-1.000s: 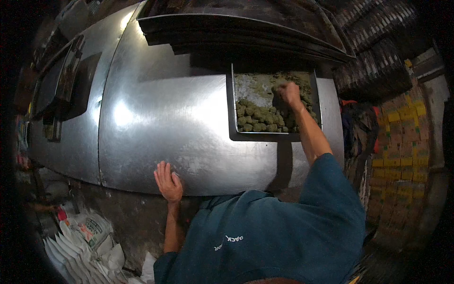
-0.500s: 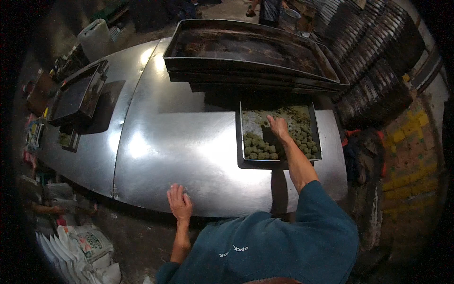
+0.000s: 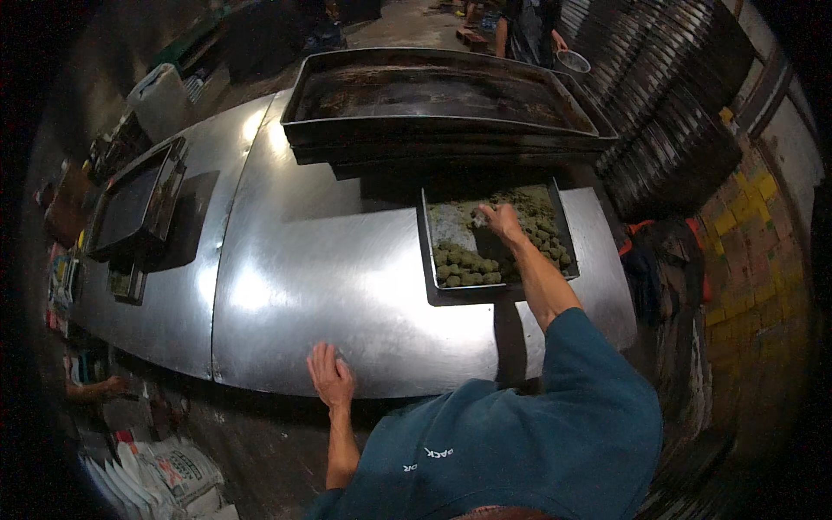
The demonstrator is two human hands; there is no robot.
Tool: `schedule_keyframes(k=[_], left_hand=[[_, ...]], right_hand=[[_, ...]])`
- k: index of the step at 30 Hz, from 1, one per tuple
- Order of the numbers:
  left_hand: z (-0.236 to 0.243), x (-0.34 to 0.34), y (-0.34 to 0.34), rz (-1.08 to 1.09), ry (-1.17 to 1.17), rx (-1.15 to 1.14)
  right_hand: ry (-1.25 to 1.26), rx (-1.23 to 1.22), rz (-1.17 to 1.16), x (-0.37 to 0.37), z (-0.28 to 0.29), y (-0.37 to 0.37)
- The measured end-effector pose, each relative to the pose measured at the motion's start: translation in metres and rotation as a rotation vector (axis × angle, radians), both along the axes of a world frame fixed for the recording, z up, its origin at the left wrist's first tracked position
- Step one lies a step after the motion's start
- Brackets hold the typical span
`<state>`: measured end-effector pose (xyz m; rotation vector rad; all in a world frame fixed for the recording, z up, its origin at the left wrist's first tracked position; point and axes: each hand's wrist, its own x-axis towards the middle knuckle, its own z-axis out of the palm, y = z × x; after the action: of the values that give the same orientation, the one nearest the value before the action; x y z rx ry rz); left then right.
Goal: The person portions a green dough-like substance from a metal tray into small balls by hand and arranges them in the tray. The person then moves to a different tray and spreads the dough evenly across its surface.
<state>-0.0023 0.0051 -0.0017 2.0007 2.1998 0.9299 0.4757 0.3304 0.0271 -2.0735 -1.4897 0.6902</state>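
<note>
Dull green lumps (image 3: pixel 466 265) — rounded, rough-skinned, crumbly-looking — crowded along the near left and the right of a shallow, straight-sided metal tray (image 3: pixel 425 232) on the table (image 3: pixel 347 286). Green powder (image 3: pixel 530 204) smeared over the tray's far part. Table of smooth sheet metal, glossy in patches. Right hand (image 3: pixel 503 225) over the tray, fingers bent inward; cannot tell whether gripping a lump. Left hand (image 3: pixel 332 379) at the table's near edge, fingers extended, uncurled.
</note>
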Motion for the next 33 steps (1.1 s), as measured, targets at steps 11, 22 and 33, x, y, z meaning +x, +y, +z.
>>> schedule_keyframes(k=[11,22,33], left_hand=[[-0.007,-0.002,-0.004,0.013,0.037,-0.015],[-0.008,-0.004,-0.002,0.017,0.036,0.012],[-0.003,-0.002,0.000,0.030,0.009,-0.006]], right_hand=[[0.719,-0.146,-0.126,0.005,0.057,-0.044],[0.810,0.141,-0.455,-0.001,0.073,-0.064],[1.719,0.476,-0.351,0.016,0.124,-0.081]])
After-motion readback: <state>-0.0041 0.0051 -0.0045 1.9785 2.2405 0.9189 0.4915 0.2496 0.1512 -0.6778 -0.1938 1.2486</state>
